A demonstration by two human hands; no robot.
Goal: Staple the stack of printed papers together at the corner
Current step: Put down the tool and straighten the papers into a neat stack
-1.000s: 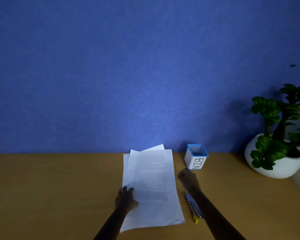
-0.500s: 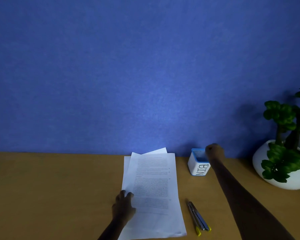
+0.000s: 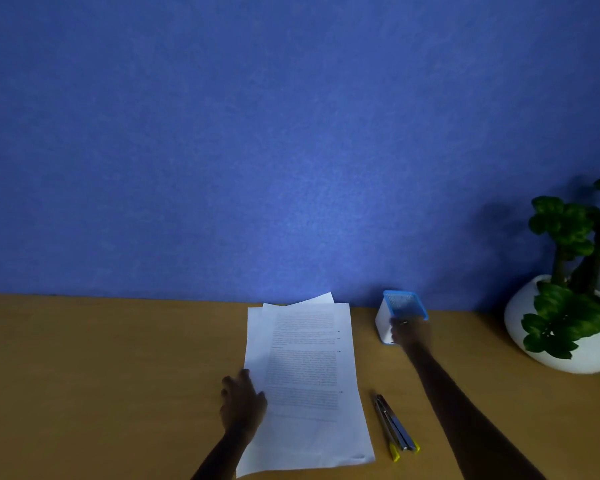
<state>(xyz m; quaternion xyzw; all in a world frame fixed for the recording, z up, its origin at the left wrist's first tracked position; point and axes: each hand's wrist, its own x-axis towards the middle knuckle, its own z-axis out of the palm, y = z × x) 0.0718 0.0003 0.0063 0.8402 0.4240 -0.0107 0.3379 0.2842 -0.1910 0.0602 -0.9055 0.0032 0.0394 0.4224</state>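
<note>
The stack of printed papers (image 3: 309,368) lies on the wooden desk (image 3: 118,375), its sheets fanned unevenly at the far corner. My left hand (image 3: 242,403) rests flat on the stack's left edge, fingers apart. A slim metal stapler with yellow tips (image 3: 394,426) lies on the desk to the right of the stack, untouched. My right hand (image 3: 410,332) is stretched out in front of the white bin with a blue rim (image 3: 400,303), fingers curled against its near wall. A tiny glint shows at the fingertips, too small to identify.
A white pot with a green plant (image 3: 568,327) stands at the far right of the desk. The blue wall (image 3: 291,150) runs along the desk's far edge, just behind the papers and the bin.
My right hand went from beside the papers to above the bin, then drew back down to the bin's near side. My left hand stayed on the papers.
</note>
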